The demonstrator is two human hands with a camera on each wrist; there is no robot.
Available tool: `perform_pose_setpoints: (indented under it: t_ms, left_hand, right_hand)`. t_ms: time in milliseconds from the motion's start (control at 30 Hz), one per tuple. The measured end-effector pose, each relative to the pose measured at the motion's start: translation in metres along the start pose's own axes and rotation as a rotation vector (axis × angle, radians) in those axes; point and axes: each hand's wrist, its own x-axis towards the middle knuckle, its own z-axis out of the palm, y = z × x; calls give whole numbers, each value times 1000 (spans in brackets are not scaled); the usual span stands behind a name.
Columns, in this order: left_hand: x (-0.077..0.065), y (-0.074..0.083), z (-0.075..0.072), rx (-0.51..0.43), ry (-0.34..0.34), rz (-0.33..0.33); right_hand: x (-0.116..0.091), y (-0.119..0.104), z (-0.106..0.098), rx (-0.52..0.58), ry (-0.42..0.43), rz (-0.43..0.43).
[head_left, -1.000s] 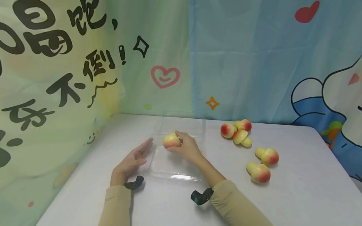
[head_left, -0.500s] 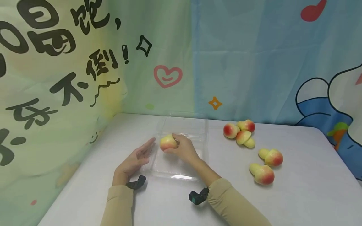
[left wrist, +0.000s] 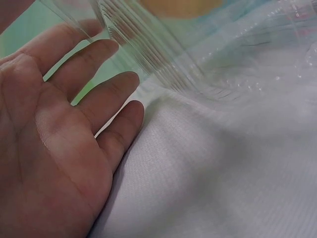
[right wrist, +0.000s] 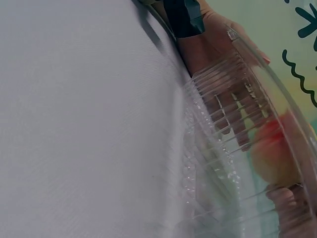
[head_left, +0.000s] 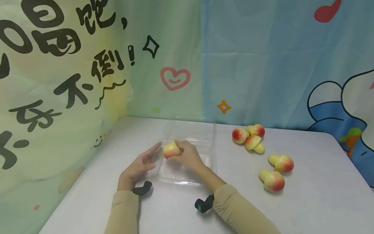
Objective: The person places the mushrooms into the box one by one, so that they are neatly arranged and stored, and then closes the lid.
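Observation:
My right hand (head_left: pixel 189 156) grips a yellow and red mushroom-shaped piece (head_left: pixel 171 150) between thumb and fingers, over the left side of a clear plastic clamshell box (head_left: pixel 182 181). In the right wrist view the same mushroom-shaped piece (right wrist: pixel 273 153) shows through the box's ribbed wall (right wrist: pixel 223 82). Just left of the box stands my left hand (head_left: pixel 137 167), fingers extended. The left wrist view shows that palm (left wrist: pixel 54 134), with fingertips at the ribbed plastic side (left wrist: pixel 148 47); whether they touch it I cannot tell.
The box's lid (head_left: pixel 191 128) lies folded back toward the curtain (head_left: pixel 248 65). Three mushroom-shaped pieces (head_left: pixel 240 135) cluster at the back right. Closer on the right lie two more, an upper one (head_left: pixel 283 163) and a lower one (head_left: pixel 274 181), on the white table (head_left: pixel 315 201).
My right hand has carried the mushroom-shaped piece left and slightly down over the box. The left hand keeps its place beside the box. The head view has shifted a little.

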Motion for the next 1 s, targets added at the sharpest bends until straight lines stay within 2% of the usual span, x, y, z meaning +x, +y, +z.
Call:
perform_pose_setpoints:
  t_ms: [300, 1000]
  left_hand:
    - [1, 1, 1, 3, 18, -16]
    - [0, -1, 0, -31, 26, 13]
  right_hand:
    - [2, 5, 4, -107, 1, -24]
    - [4, 9, 11, -214, 3, -17]
